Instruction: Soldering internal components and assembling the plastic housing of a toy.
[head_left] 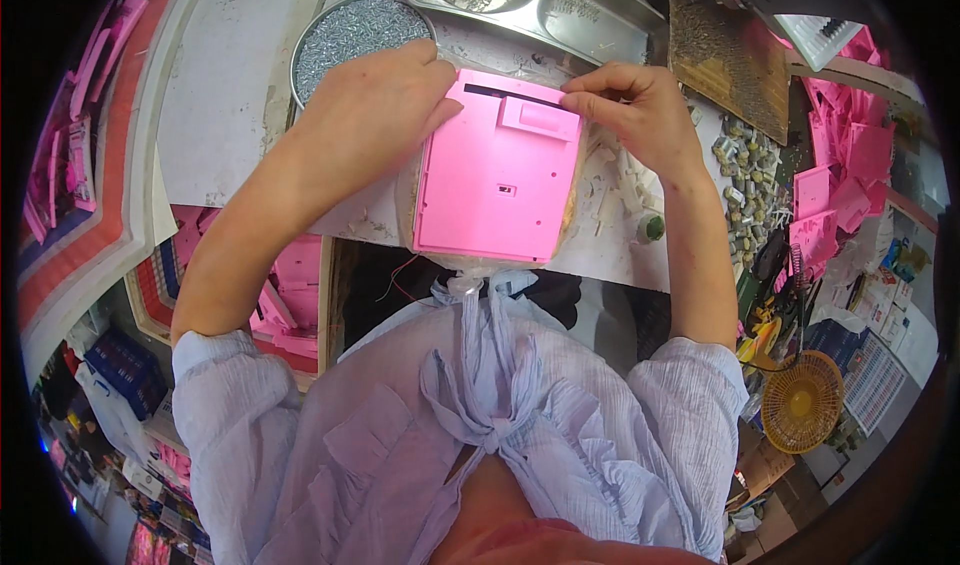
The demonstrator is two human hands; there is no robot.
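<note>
A flat pink plastic casing [490, 195] lies in front of me at the table's near edge, on what looks like a clear plastic bag. Along its far end runs a dark slot, with a raised pink block just below. My left hand [390, 95] grips the casing's far left corner, fingertips pressed together at the edge. At the far right corner, my right hand [635, 110] pinches the edge beside the slot between thumb and forefinger. Whether either hand also holds some small part is hidden.
A round tin of small screws [360, 40] stands behind my left hand. Beyond is a metal compartment tray [535, 20]. Small metal parts [745, 190] are heaped at the right, near pink plastic pieces [845, 165] and a yellow basket [802, 402]. More pink pieces fill a box [325, 305] at lower left.
</note>
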